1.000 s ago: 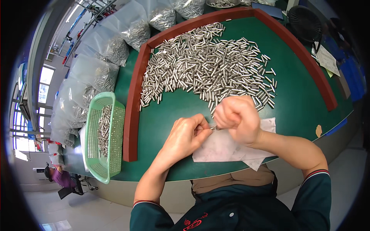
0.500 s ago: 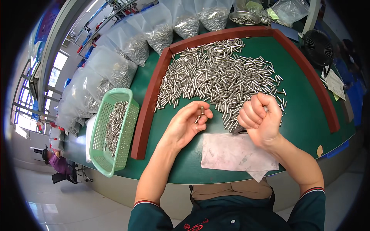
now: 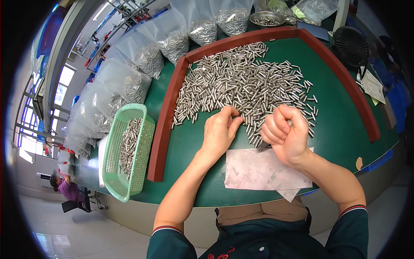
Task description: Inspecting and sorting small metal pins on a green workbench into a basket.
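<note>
A broad heap of short, shiny metal pins (image 3: 241,82) lies on the green tabletop (image 3: 336,112). At the heap's near edge is my left hand (image 3: 220,131), palm down, with thumb and forefinger pinched together by the pins. Its other fingers are curled under; the pins seen in it a moment earlier are now hidden from view. My right hand (image 3: 285,134) is closed in a fist, palm side up, over the lower right part of the heap. Whatever the fist holds is hidden. Just below it lies a stained pale cloth (image 3: 263,170).
A reddish-brown frame (image 3: 161,129) borders the heap. Left of it stands a green basket (image 3: 144,166) with more pins. Clear bags of pins (image 3: 172,43) line the back and left. A metal bowl (image 3: 280,18) and black fan (image 3: 351,46) are behind. A person (image 3: 69,190) sits far left.
My left hand has turned from palm up to palm down and reached forward to the pins' edge. The right fist has barely moved. The whole view has shifted slightly.
</note>
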{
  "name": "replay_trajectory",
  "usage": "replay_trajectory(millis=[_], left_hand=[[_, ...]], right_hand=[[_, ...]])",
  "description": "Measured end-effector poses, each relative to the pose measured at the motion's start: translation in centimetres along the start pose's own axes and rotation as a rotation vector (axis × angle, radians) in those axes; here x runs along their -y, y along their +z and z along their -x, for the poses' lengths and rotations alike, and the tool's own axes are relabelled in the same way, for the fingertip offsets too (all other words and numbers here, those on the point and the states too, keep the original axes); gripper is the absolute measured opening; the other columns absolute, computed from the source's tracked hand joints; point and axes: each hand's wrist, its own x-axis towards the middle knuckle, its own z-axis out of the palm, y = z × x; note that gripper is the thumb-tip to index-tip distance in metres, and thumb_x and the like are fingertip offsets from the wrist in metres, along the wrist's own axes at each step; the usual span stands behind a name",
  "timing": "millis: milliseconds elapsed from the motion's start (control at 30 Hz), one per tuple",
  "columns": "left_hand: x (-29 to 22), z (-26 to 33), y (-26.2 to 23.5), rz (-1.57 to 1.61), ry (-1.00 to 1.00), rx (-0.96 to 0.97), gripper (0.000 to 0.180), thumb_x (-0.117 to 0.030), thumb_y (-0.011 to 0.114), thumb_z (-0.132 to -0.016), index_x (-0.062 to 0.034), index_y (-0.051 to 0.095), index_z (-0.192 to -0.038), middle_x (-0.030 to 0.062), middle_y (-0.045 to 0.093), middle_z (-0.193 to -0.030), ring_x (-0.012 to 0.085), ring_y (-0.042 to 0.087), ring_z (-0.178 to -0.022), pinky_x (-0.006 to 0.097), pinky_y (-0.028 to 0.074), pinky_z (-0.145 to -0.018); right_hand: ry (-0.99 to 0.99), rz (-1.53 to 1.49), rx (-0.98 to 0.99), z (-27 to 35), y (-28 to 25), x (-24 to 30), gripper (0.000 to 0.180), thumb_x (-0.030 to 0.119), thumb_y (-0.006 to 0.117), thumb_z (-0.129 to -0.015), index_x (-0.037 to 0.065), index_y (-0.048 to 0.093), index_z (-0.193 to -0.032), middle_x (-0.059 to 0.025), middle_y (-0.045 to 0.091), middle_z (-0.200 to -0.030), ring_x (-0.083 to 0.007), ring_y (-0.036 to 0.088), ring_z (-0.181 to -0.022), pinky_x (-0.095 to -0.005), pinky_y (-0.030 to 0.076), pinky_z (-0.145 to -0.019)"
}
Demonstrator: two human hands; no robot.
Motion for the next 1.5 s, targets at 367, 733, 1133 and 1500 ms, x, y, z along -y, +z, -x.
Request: replay_trajectory(millis=[367,733,1133,1500], left_hand=[[0.8,0.8,-2.3,1.144,-0.517,0.174,0.01,-0.008,0.054,-0.083,-0.0059,0.05,-0.092,0.0063,0.058,-0.079,0.0022,0.033,-0.05,0.016,0.027,-0.046],[1.6,0.7,-2.5,1.145,-0.492,0.242,0.008,-0.007,0.054,-0.083,-0.0061,0.053,-0.091,0.0046,0.058,-0.082,0.0022,0.033,-0.052,0.016,0.027,-0.048],[1.8,0.9,-2.4,1.127,-0.385,0.297,0.012,-0.004,0.057,-0.079,-0.0067,0.054,-0.09,0.004,0.058,-0.088,0.0046,0.047,-0.071,0.017,0.033,-0.056],[-0.6,1.8,-2.9,0.782,-0.292,0.392,0.009,-0.009,0.05,-0.085,-0.0011,0.052,-0.09,0.0028,0.058,-0.076,0.0053,0.047,-0.065,0.018,0.036,-0.057]], right_hand=[[0.004,0.003,-0.005,0.2,-0.4,0.4,0.039,0.021,0.032,-0.085,0.013,0.025,-0.047,0.0021,0.023,-0.04,-0.008,0.017,-0.035,-0.024,0.016,-0.036],[0.034,0.048,-0.008,0.0,-0.4,0.3,0.04,0.023,0.032,-0.083,0.014,0.024,-0.045,0.0018,0.023,-0.039,-0.0091,0.017,-0.035,-0.0249,0.018,-0.037],[0.014,0.038,0.01,0.0,-0.6,0.3,0.039,0.024,0.033,-0.083,0.014,0.024,-0.046,0.0023,0.022,-0.039,-0.0086,0.016,-0.035,-0.0247,0.017,-0.037],[-0.009,-0.046,-0.001,0.2,-0.5,0.3,0.037,0.016,0.034,-0.082,0.012,0.026,-0.047,0.0017,0.024,-0.04,-0.0073,0.018,-0.035,-0.0235,0.015,-0.035]])
